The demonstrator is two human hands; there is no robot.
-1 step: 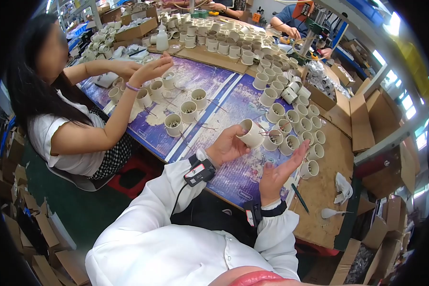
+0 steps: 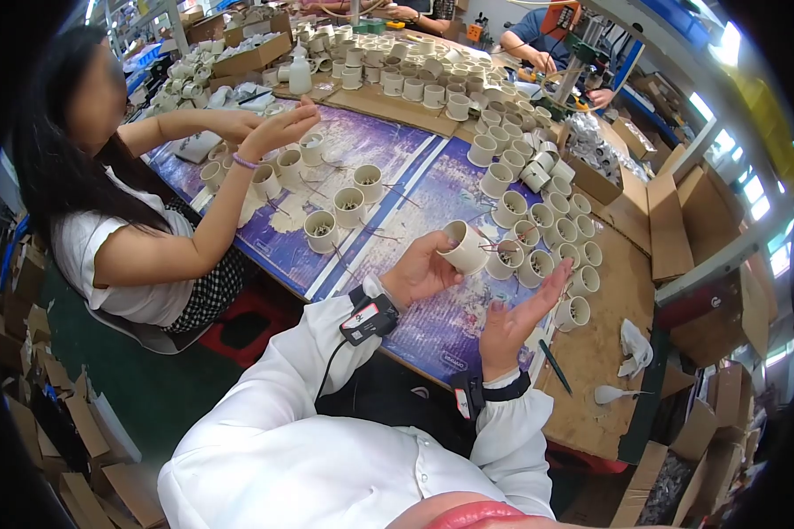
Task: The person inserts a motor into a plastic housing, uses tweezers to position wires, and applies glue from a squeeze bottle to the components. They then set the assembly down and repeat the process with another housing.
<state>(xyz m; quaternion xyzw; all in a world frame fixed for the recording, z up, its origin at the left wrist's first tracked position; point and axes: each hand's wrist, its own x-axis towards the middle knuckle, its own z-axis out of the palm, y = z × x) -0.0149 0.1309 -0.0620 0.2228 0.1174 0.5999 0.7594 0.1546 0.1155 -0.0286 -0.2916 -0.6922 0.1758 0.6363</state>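
My left hand (image 2: 422, 271) grips a cream cylindrical cup (image 2: 466, 250) by its side, the cup tilted with its open mouth up and to the left. Thin brown wires stick out beside it. Just right of it, my right hand (image 2: 519, 324) is raised with fingers stretched out and palm turned toward the cup, holding nothing. Beyond my hands, several similar cups (image 2: 538, 266) stand in rows, some with small parts and wires inside. All rest on a worn purple sheet (image 2: 415, 328) and the brown board beside it.
At the left a co-worker's hands (image 2: 278, 130) hover over more cups (image 2: 321, 231). Stacked cups (image 2: 415, 88) and a white squeeze bottle (image 2: 300, 72) stand farther back. A dark green pen-like tool (image 2: 556, 367), crumpled tissue (image 2: 635, 347) and needle-tipped bottle (image 2: 609, 394) lie at right.
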